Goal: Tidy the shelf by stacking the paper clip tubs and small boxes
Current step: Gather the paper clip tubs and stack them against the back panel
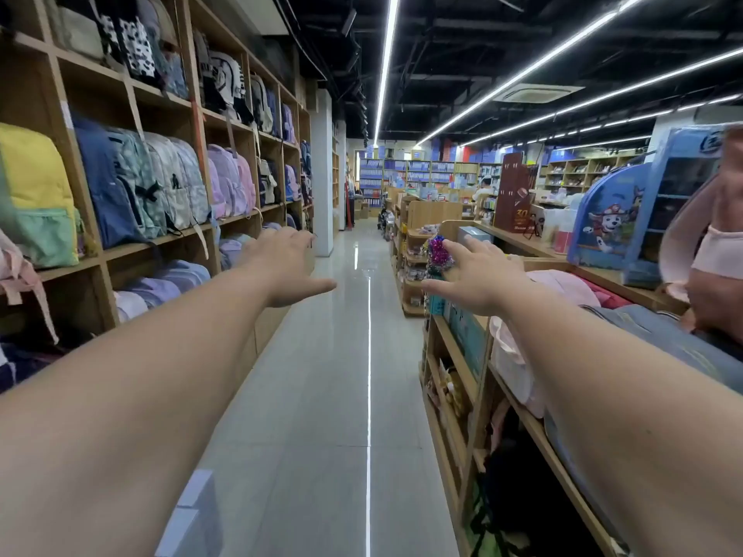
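Both my arms stretch straight ahead down a shop aisle. My left hand (287, 265) is flat, palm down, fingers apart and holds nothing. My right hand (478, 275) is likewise spread and holds nothing, hovering near a purple tinsel decoration (439, 253). No paper clip tubs or small boxes are visible near my hands.
Wooden wall shelves (132, 245) on the left hold several backpacks. On the right a low wooden display unit (454, 355) carries bags and a blue cartoon backpack (607, 223). Another person (715, 251) stands at the right edge. A glossy tiled aisle floor (321, 396) runs ahead.
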`<move>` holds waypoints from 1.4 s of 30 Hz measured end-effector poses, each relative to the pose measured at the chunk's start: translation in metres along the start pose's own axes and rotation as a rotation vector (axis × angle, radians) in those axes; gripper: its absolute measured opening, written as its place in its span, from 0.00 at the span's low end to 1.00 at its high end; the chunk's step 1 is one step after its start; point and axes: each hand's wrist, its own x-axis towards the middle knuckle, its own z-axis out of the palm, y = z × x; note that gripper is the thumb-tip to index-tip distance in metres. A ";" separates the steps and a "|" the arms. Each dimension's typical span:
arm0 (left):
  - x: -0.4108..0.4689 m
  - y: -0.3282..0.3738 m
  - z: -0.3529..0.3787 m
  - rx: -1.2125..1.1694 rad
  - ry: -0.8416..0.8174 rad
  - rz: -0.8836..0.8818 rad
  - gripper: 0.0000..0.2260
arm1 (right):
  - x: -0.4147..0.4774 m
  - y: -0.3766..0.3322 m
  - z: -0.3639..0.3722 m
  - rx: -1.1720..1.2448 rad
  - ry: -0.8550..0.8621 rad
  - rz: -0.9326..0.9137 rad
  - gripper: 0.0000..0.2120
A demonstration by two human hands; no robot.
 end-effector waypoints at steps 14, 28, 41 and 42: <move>0.246 -0.106 0.163 -0.129 -0.079 0.005 0.42 | 0.279 -0.040 0.122 -0.064 -0.061 0.044 0.44; 0.557 -0.153 0.366 -0.107 -0.142 0.046 0.37 | 0.608 -0.002 0.274 -0.044 -0.055 0.050 0.45; 0.898 -0.143 0.559 -0.061 -0.123 0.029 0.38 | 0.975 0.092 0.404 -0.072 -0.027 0.018 0.44; 0.924 -0.146 0.578 -0.064 -0.127 0.028 0.38 | 1.000 0.096 0.419 -0.079 -0.029 0.012 0.43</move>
